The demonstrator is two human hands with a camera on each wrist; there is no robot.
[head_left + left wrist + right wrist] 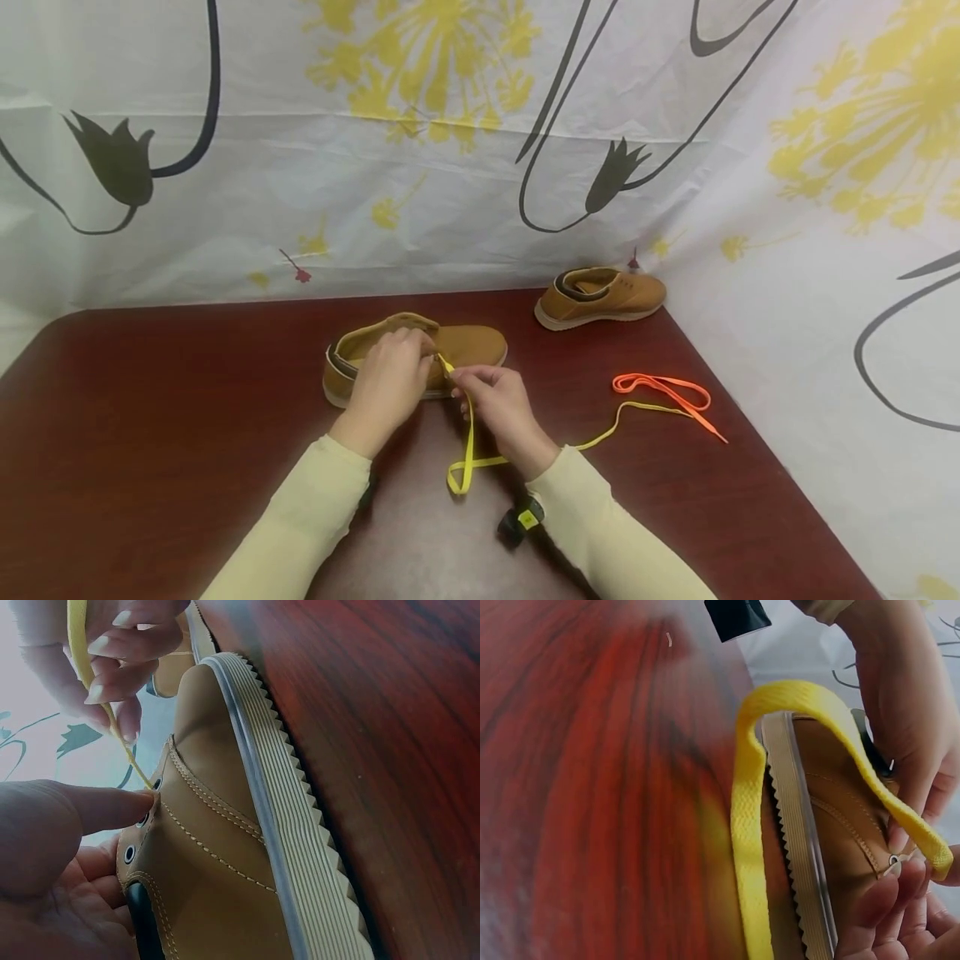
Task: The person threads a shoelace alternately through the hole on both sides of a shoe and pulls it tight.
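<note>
A tan shoe (pixel 472 343) lies on the table with its toe pointing right. My left hand (pixel 393 371) pinches its eyelet flap, thumb on the outer face beside the holes (pixel 130 853). A flat yellow shoelace (pixel 470 442) runs from the eyelet nearest the toe to my right hand (pixel 498 400), whose thumb and fingers pinch it close to the flap. From there the lace (pixel 750 825) loops down onto the table. In the right wrist view, my right fingertips (pixel 889 896) are right at the eyelet.
A second tan shoe (pixel 600 298), with no lace visible, stands at the back right. An orange shoelace (pixel 663 385) lies folded on the right of the dark red table (pixel 187 433), overlapping the yellow lace's far end. Patterned cloth (pixel 450 208) hangs behind and right.
</note>
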